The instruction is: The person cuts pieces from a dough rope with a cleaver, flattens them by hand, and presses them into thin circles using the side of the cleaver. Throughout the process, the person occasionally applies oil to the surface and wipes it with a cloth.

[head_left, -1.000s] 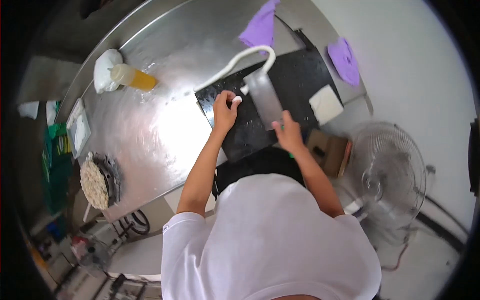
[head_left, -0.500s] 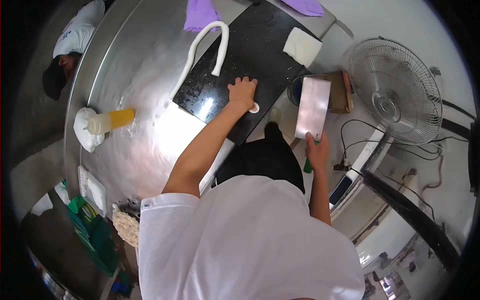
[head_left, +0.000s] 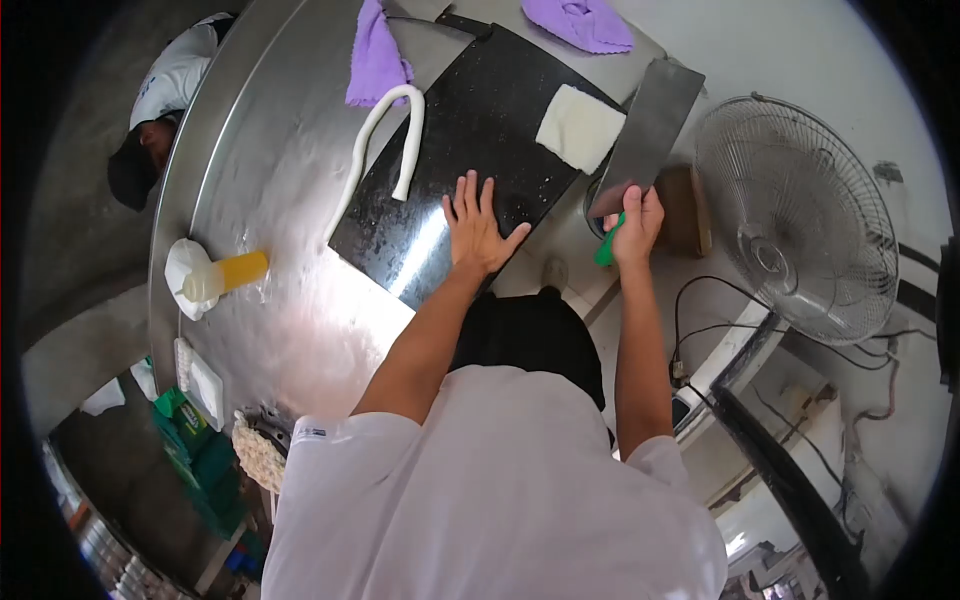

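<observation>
My left hand [head_left: 480, 238] lies palm down near the right edge of a black board [head_left: 470, 120], fingers spread; whatever is beneath the palm is hidden. In my right hand [head_left: 640, 225] is the green handle of a cleaver [head_left: 655, 115], its broad rectangular blade angled up and away, beyond the board's right edge. A long white dough rope [head_left: 410, 150] bends over the board's left edge and trails onto the metal table [head_left: 285, 190]. On the board's right side rests a folded white cloth [head_left: 580, 128].
Purple cloths [head_left: 375, 62] lie at the table's far side. A squeeze bottle of yellow liquid [head_left: 240, 272] lies to the left. A large fan [head_left: 790, 220] stands at right, beside a brown box [head_left: 685, 210]. Another person [head_left: 178, 90] is beyond the table's left edge.
My right hand has raised the cleaver, swinging its blade farther up and right. My left hand's fingers have spread out; the small white disc beside it no longer shows. The view has shifted slightly.
</observation>
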Available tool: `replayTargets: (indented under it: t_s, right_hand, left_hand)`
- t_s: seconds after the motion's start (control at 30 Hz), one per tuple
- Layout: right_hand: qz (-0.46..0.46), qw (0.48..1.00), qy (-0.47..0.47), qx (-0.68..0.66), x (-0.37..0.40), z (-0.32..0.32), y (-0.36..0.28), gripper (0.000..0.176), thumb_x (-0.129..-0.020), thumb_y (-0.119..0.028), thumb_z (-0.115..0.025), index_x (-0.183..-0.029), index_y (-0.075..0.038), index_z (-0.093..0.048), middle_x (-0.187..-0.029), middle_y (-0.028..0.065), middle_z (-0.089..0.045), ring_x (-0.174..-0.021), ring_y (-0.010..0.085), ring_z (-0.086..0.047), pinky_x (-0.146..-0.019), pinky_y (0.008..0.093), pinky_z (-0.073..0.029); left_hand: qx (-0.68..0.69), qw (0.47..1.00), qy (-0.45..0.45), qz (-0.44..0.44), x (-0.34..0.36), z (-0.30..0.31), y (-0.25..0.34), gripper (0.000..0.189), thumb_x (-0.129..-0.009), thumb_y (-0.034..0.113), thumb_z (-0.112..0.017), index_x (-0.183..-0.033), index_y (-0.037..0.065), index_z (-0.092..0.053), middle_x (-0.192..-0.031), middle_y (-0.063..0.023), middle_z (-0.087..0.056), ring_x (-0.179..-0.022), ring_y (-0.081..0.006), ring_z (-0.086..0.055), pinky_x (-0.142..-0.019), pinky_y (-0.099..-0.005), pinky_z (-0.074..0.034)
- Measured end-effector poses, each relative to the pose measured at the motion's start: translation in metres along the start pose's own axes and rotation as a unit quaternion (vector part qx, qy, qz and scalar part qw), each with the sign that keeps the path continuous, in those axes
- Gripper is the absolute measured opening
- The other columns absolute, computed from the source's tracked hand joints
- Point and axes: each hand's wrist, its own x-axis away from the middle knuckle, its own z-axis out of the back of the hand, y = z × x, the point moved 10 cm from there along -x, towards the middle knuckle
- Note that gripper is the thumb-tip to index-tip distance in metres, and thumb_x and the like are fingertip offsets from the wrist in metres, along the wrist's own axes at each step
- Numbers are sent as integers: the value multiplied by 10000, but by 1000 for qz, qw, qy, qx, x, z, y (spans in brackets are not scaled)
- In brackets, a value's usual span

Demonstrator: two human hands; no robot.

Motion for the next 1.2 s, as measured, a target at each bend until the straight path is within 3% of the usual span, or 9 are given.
replayTargets:
  t_s: [0.07,0.17,0.27,0.53,0.6,0.73,0.83,1.07,1.2]
  right_hand:
    - [-60,998,-1,24,-8,19,46,326,-1031,-314,-596,-987,8,-623,-784,89,-624,-575,162,-552,-544,332,-463]
    - [-186,871,-25,455,-25,47,113,552,-969,-469,-628,-1133,56,-663,-1034,287,-696,-967,431,-670,-896,469,-494]
    - [-178,879,-20,442,-49,41,102,574,-965,-501,-619,-1126,47,-672,-1069,305,-691,-1018,458,-662,-896,467,-495]
    - [-249,905,27,345,-67,44,126,586,-971,-513,-610,-1118,50,-676,-1045,278,-705,-999,433,-673,-888,475,-495]
    - [-129,884,9,449,-58,27,108,602,-973,-516,-610,-1134,61,-676,-1067,263,-711,-1008,402,-678,-888,457,-494]
    - [-230,867,6,441,-33,46,115,617,-979,-497,-615,-1151,94,-654,-1060,261,-706,-1018,371,-669,-910,441,-480]
    - [-259,885,52,383,0,31,86,494,-981,-460,-645,-899,26,-617,-662,99,-586,-525,208,-565,-513,373,-460]
    - [-268,885,150,350,166,59,47,484,-966,-467,-671,-834,-12,-570,-608,55,-526,-452,150,-504,-417,341,-390]
    - [-284,853,134,417,232,65,38,486,-930,-448,-720,-897,28,-631,-681,105,-611,-588,201,-593,-564,370,-483]
  left_hand:
    - [4,1000,-8,13,13,4,-7,1014,-787,680,-662,-1492,24,-345,-1608,-243,-235,-1504,-402,-195,-1216,-600,-78]
    - [94,994,-20,-53,13,4,-4,1098,-626,635,-800,-1454,32,-407,-1621,-213,-227,-1512,-361,-208,-1222,-588,-101]
    - [103,992,-54,-44,12,0,-6,1075,-582,625,-829,-1392,29,-451,-1606,-219,-258,-1492,-374,-253,-1210,-597,-116]
    - [173,981,-33,-76,11,5,-2,936,-566,684,-811,-1189,24,-583,-1537,-221,-389,-1447,-391,-340,-1168,-605,-177]
    - [173,982,-23,-67,9,8,-3,893,-597,697,-782,-1155,24,-599,-1522,-213,-411,-1431,-395,-360,-1158,-601,-196]
    - [191,976,0,-104,11,16,2,857,-617,665,-793,-1138,23,-567,-1496,-223,-435,-1408,-405,-389,-1146,-609,-203]
    - [195,971,30,-132,5,26,6,751,-660,592,-785,-1135,51,-571,-1492,-206,-437,-1407,-397,-386,-1149,-593,-218]
    - [481,868,116,41,-35,36,-33,575,-869,408,-699,-1260,24,-522,-1429,-236,-443,-1323,-400,-431,-1074,-600,-294]
    - [122,978,-7,-172,29,25,2,816,-825,507,-725,-1398,-4,-447,-1532,-262,-313,-1449,-433,-277,-1172,-589,-201]
